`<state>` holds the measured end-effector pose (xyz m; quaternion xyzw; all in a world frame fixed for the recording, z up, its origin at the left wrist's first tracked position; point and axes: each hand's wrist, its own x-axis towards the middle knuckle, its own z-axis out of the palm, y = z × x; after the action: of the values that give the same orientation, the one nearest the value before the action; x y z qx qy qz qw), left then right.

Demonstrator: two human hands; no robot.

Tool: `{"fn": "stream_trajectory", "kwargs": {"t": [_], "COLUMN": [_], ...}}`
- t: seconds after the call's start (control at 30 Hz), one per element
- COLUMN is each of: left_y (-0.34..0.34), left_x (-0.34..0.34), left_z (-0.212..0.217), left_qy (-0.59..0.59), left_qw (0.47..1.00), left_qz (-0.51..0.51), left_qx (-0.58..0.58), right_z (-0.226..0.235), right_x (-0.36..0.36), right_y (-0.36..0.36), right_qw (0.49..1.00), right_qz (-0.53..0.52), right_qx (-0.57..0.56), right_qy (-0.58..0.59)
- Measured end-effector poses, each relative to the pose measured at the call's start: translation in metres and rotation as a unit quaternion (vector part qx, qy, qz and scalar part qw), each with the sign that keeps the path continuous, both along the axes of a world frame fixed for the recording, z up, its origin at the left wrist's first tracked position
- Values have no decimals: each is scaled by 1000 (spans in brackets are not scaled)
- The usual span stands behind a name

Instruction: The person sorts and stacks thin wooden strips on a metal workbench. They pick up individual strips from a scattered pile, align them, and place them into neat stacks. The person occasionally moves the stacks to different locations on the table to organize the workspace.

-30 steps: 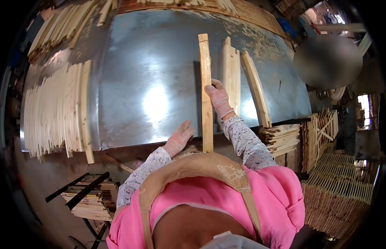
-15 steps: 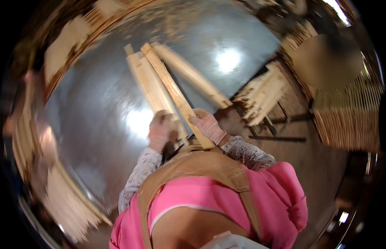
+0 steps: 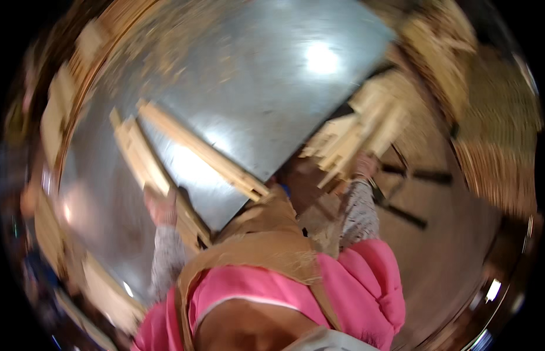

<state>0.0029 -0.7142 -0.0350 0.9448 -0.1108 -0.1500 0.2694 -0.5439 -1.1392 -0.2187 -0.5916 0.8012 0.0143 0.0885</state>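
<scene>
The picture is blurred by head motion. My left hand (image 3: 161, 206), in a pinkish glove, lies on a pair of long wooden slats (image 3: 145, 165) near the left edge of a shiny metal sheet table (image 3: 255, 88), and seems to grip them. Another slat (image 3: 202, 153) lies slanted on the sheet to the right of them. My right hand (image 3: 365, 166) reaches out past the table's edge to a stack of wooden slats (image 3: 357, 131). Blur hides whether its fingers are closed on one.
More bundles of pale slats line the table's left side (image 3: 56, 111) and lie below it (image 3: 103, 289). Woven slat mats (image 3: 495, 158) are stacked at the far right. Dark frame pieces (image 3: 410, 193) lie on the brown floor (image 3: 454, 257).
My head has swung right and the view rotated. Both hands held one slat before; now the left stays on the slats on the sheet and the right has reached to the stack beside the table.
</scene>
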Motion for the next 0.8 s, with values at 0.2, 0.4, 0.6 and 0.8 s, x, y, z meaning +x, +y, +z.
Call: {"fn": "stream_trajectory", "kwargs": {"t": [0.2,0.4,0.6,0.8], "left_y": [-30,-78,2,83], "left_x": [17,-7,1,19], "left_z": [-28,35,53,47], "left_qy": [-100,101,390,459], "left_qw": [954,949,779,495], "left_qz": [12,131,247,159], "left_qx": [282,270,-424,-720], "right_z": [-56,84,182,205], "right_x": [20,35,191,446], "right_y": [-61,-49,35,194], "right_qw": [976,970,774,812], "right_qz": [-7,-33,335,561], "right_qx": [106,-9,8,152], "right_qy": [-192,-241,-537,-52]}}
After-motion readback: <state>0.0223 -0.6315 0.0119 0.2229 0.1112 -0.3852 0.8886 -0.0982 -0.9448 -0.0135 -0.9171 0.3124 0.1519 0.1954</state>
